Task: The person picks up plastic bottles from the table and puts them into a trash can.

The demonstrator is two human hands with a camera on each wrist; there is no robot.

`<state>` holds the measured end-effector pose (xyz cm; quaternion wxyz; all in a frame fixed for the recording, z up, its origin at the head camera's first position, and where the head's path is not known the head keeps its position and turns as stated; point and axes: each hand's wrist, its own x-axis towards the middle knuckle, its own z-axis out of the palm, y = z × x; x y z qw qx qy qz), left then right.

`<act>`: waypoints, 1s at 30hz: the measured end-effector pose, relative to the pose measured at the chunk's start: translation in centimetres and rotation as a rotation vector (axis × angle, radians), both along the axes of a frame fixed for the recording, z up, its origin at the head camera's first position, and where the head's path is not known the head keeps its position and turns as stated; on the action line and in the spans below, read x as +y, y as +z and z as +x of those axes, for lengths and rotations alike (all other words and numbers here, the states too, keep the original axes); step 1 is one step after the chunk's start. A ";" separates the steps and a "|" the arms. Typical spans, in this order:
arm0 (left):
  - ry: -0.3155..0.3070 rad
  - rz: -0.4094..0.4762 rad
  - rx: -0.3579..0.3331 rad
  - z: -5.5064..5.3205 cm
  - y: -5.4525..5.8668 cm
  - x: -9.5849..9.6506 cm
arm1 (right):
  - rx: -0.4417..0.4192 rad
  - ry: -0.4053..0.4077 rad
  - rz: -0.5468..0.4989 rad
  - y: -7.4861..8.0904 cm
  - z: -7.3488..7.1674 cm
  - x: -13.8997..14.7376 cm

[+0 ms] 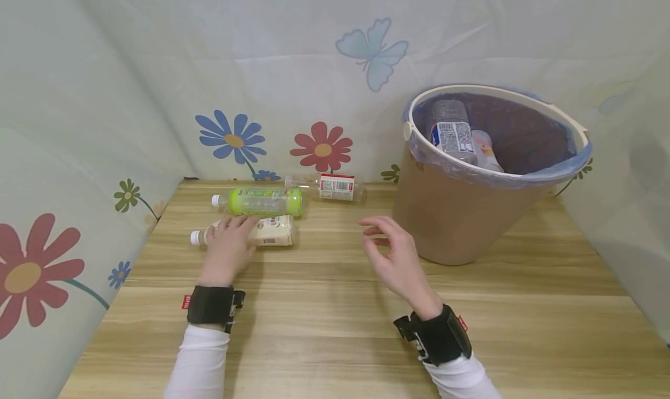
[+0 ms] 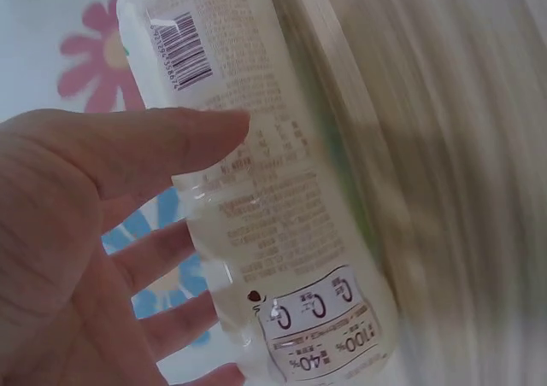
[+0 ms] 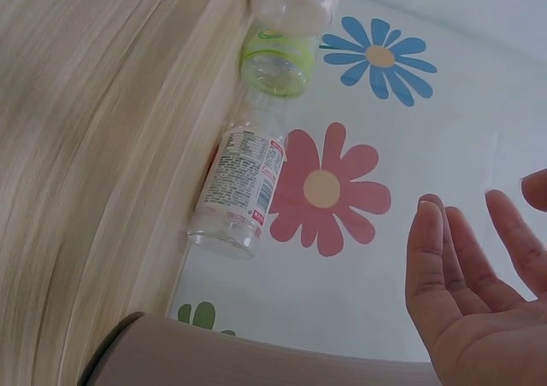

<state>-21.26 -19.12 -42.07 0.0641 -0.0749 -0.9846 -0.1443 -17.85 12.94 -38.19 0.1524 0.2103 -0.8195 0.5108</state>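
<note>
My left hand (image 1: 228,249) lies over a plastic bottle with a cream label and white cap (image 1: 276,231), on its side on the table. In the left wrist view the thumb (image 2: 201,138) presses the label's face while the other fingers reach round behind the bottle (image 2: 256,190). My right hand (image 1: 394,255) hovers over the table left of the bin, fingers loosely bent and holding nothing. Just beyond the cream bottle lies a clear bottle with a green label (image 1: 266,202). Farther back is a clear bottle with a red and white label (image 1: 337,188).
A brown bin (image 1: 460,213) with a pale rim and bluish liner stands at the right of the wooden table (image 1: 314,329). Inside it are a clear bottle (image 1: 451,125) and another container (image 1: 485,150). A flower-printed curtain (image 1: 282,67) hangs behind and at the sides.
</note>
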 end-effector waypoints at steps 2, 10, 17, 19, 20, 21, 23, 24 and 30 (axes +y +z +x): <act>-0.047 -0.024 0.015 0.1 0.1 1.7 | -0.001 0.001 0.000 0.0 0.0 0.1; -0.200 -0.083 -0.011 0.7 0.8 6.3 | -0.009 0.012 0.001 0.2 -0.1 0.2; -0.177 -0.088 -0.061 0.8 1.2 5.8 | -0.012 0.021 -0.004 0.1 -0.1 0.2; -0.179 -0.076 -0.086 0.8 1.3 5.5 | -0.011 0.018 0.001 0.2 0.0 0.2; -0.182 -0.072 -0.095 0.8 1.3 5.3 | -0.011 0.017 0.004 0.2 0.0 0.2; -0.183 -0.070 -0.105 0.8 1.3 5.3 | -0.010 0.016 0.006 0.2 0.0 0.2; -0.188 -0.067 -0.113 0.8 1.3 5.1 | -0.008 0.017 0.007 0.2 0.0 0.2; -0.192 -0.068 -0.116 0.8 1.3 5.1 | -0.009 0.017 0.007 0.1 -0.1 0.2; -0.198 -0.075 -0.135 0.9 1.3 5.1 | -0.016 0.016 0.007 0.1 0.0 0.2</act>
